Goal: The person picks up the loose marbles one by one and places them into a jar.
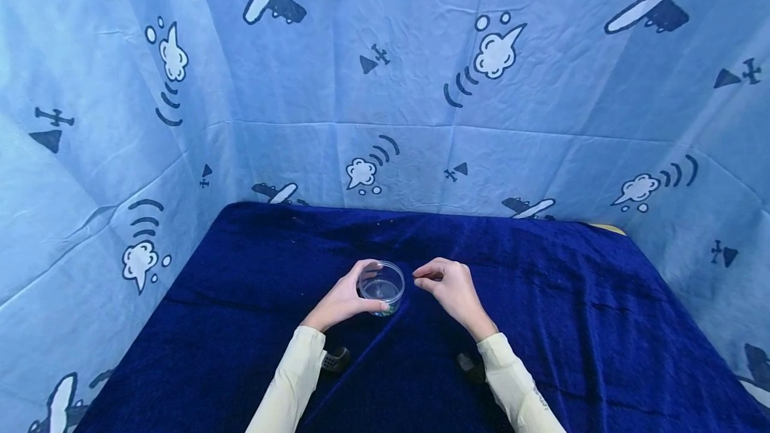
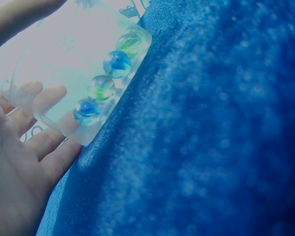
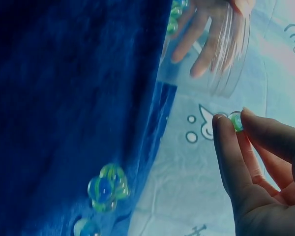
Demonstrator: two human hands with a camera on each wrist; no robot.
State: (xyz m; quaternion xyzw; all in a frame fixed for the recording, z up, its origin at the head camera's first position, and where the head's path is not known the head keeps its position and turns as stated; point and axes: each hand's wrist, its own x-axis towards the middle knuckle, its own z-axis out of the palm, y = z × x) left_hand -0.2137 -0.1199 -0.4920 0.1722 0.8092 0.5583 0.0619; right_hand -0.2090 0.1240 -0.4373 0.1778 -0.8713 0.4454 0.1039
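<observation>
My left hand (image 1: 345, 296) grips a clear round plastic jar (image 1: 374, 279), thumb on the near side and fingers behind it. Its mouth is uncovered. Several glass marbles (image 2: 101, 88) with blue and green swirls lie along the jar's bottom. Just to the right of the jar, my right hand (image 1: 452, 288) pinches a single green-swirled marble (image 3: 236, 121) between thumb and fingertips. This marble is apart from the jar, roughly level with its rim.
Dark blue velvet cloth (image 1: 240, 313) covers the table. More loose marbles (image 3: 102, 191) sit clustered on it in the right wrist view. A light blue curtain (image 1: 421, 85) with airplane prints surrounds the back and sides. Dark wrist devices (image 1: 337, 359) show under the sleeves.
</observation>
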